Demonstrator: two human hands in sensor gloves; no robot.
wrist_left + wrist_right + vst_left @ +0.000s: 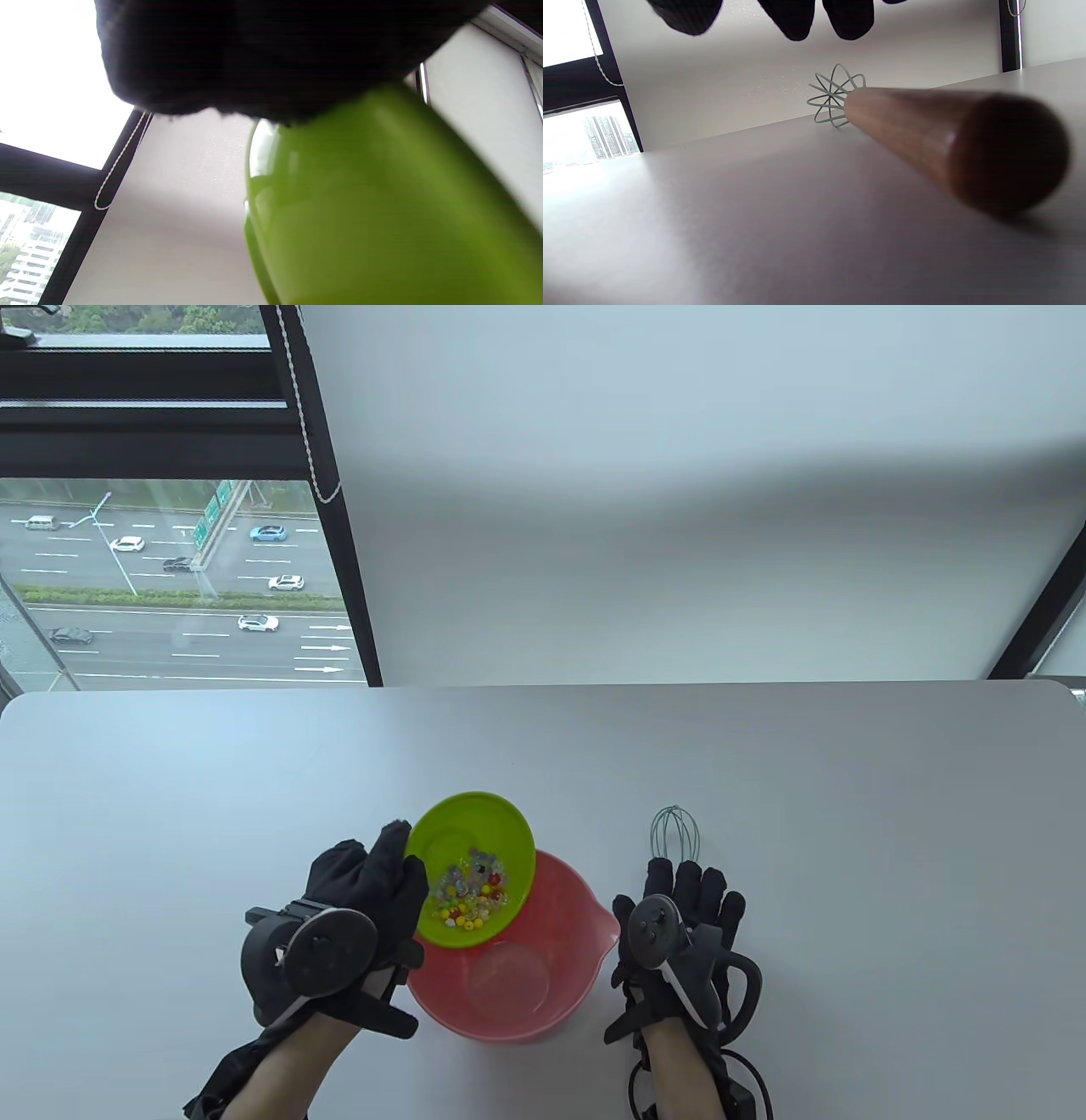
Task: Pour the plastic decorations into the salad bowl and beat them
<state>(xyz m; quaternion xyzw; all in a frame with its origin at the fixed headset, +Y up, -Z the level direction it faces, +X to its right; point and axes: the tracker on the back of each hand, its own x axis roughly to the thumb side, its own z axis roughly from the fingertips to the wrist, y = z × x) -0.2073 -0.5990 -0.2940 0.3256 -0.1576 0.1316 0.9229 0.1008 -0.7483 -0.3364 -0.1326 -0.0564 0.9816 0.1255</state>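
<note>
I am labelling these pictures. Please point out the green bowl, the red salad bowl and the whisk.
green bowl [458,831]: table view, bare inner wall.
red salad bowl [568,891]: table view, inner wall.
whisk [674,836]: table view, wire head.

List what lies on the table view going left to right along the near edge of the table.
left hand → green dish → red bowl → right hand, over the whisk

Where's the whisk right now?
In the table view the whisk lies on the table, right of the red salad bowl, its handle hidden under the right hand.
</note>
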